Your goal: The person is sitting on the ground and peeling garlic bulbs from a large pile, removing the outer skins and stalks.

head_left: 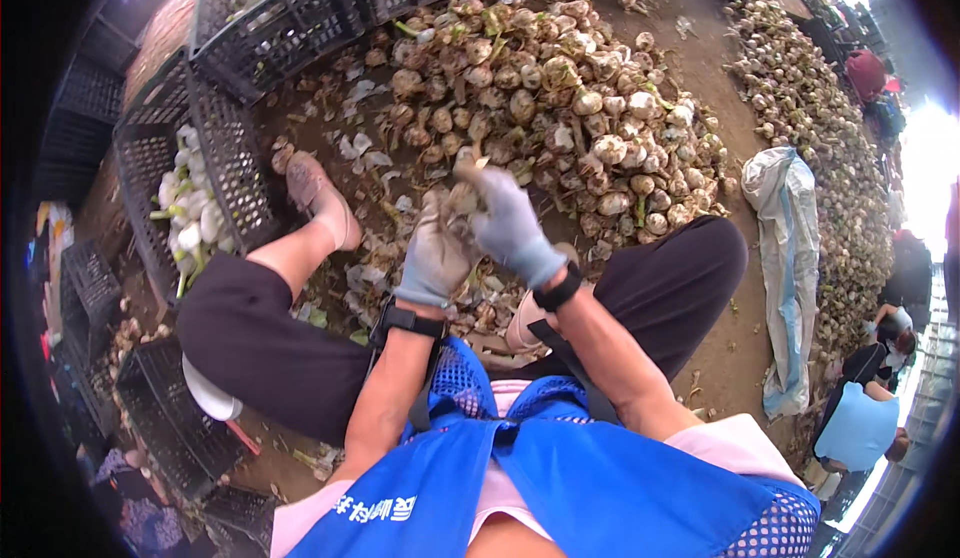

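Both my hands wear pale gloves with light blue cuffs and meet in front of the heap. My left hand is closed around a garlic bulb. From the right, my right hand closes on the upper part of the same bulb, its fingers slightly smeared by motion. Just beyond them rises a big heap of garlic bulbs with dirty skins and some green stems. Loose papery peelings lie on the ground close to my left hand.
A black crate at the left holds whiter, peeled garlic. Another crate stands beyond it, and an empty-looking crate is at lower left. A whitish sack lies at right, beside a second garlic heap. Other people sit far right.
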`<state>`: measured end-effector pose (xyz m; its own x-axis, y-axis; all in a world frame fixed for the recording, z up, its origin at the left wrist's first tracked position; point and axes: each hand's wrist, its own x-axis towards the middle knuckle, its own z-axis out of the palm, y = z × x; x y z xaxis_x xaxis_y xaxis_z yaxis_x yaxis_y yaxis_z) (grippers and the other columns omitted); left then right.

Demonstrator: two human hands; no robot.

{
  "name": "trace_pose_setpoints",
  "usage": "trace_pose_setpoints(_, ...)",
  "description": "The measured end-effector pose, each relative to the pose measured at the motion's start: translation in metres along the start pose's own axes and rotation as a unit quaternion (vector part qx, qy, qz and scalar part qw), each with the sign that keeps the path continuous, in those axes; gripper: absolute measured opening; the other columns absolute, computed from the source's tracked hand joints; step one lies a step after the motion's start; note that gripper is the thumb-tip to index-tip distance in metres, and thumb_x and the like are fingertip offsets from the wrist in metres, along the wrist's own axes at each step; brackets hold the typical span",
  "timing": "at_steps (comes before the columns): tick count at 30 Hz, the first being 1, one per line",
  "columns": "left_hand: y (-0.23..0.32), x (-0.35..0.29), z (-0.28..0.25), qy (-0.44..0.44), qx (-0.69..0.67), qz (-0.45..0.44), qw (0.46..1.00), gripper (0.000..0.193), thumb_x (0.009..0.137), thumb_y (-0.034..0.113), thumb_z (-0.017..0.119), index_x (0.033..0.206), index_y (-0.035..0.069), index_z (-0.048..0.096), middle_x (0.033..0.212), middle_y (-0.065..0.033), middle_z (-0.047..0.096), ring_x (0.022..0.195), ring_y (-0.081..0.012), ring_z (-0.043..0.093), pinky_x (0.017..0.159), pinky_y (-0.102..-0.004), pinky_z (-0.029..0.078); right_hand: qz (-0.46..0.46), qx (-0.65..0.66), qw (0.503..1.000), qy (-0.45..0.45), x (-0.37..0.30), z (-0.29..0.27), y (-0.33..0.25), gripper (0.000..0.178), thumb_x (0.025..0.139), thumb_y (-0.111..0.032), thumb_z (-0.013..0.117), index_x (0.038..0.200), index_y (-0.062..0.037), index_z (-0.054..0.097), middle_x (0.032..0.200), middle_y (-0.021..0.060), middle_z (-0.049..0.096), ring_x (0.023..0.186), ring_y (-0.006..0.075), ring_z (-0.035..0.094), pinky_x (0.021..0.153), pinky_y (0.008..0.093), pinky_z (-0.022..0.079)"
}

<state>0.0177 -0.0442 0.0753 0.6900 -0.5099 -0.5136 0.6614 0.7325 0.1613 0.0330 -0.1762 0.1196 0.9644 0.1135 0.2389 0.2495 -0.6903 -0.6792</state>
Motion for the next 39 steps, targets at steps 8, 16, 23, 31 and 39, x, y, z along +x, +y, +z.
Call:
trace_pose_setpoints(8,-0.003,-0.034,0.03,-0.169,0.159,0.13,0.964,0.03,0.09,0.012,0.048,0.118,0.0,0.049,0.105,-0.0092,0.059,0.088,-0.0161,0.059,0.077,-0.0261,0.05,0.339,0.664,0.666,0.022,-0.044,-0.034,-0.026,0.02,0.084,-0.009,0.056,0.101,0.0005,0.057,0.093,0.0061,0.062,0.074,0.0126,0.061,0.059,0.0265,0.052)
trace_pose_setpoints(16,-0.025,-0.05,0.032,-0.113,0.218,0.241,0.939,0.03,0.09,0.017,0.051,0.114,-0.001,0.051,0.102,-0.0109,0.06,0.089,-0.0156,0.059,0.078,-0.0276,0.05,0.306,0.603,0.736,0.026,-0.055,-0.024,-0.033,0.012,0.082,-0.007,0.058,0.092,0.0,0.061,0.083,0.0037,0.062,0.067,0.0117,0.059,0.06,0.0235,0.049)
trace_pose_setpoints(23,-0.025,-0.044,0.03,-0.1,0.112,0.168,0.974,0.027,0.09,0.018,0.052,0.111,0.002,0.054,0.101,-0.009,0.061,0.086,-0.0165,0.06,0.072,-0.0311,0.053,0.32,0.65,0.689,-0.011,-0.064,-0.044,-0.027,0.018,0.082,-0.005,0.056,0.099,0.003,0.057,0.085,0.007,0.063,0.072,0.0142,0.061,0.065,0.0259,0.051)
trace_pose_setpoints(31,-0.031,-0.047,0.03,-0.092,0.356,0.317,0.874,0.036,0.088,0.017,0.054,0.119,-0.001,0.049,0.108,-0.0084,0.059,0.091,-0.0128,0.058,0.079,-0.0252,0.048,0.322,0.605,0.726,0.054,-0.059,-0.028,-0.026,0.021,0.076,0.004,0.054,0.097,0.0024,0.059,0.083,0.0056,0.063,0.068,0.012,0.06,0.06,0.024,0.05)
trace_pose_setpoints(39,-0.025,-0.046,0.024,-0.112,0.153,0.198,0.962,0.047,0.092,0.038,0.042,0.116,-0.001,0.05,0.109,-0.0104,0.058,0.092,-0.0162,0.058,0.079,-0.0256,0.048,0.288,0.593,0.75,0.058,-0.06,-0.02,-0.017,0.017,0.068,0.011,0.053,0.081,0.0033,0.062,0.077,0.0052,0.063,0.064,0.0121,0.059,0.058,0.0227,0.047)
